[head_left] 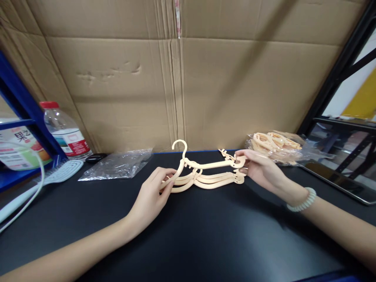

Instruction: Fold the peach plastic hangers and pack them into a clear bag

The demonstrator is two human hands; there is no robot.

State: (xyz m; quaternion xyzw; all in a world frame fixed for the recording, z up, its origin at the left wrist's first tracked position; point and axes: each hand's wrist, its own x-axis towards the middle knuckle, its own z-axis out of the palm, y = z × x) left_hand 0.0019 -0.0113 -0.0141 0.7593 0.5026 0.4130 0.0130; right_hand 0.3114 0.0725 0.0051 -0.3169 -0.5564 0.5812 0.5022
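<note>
A cream plastic clothes hanger (205, 166) is held up between both hands, its hook pointing upward. My left hand (155, 187) is closed on its left arm, and my right hand (261, 166) pinches the curled right end. Just below it, several more cream hangers (216, 182) lie together on the black table. Their left ends are partly hidden behind my left hand. Small cream pieces (225, 154) lie behind the held hanger, near my right fingertips.
A clear plastic bag (117, 164) lies to the left. At the back right sits a bag of cream hangers (276, 145), beside a dark flat device (337, 182). On the left are a red-capped bottle (66, 131) and a pale hairbrush (63, 172). Cardboard (123, 94) walls the back.
</note>
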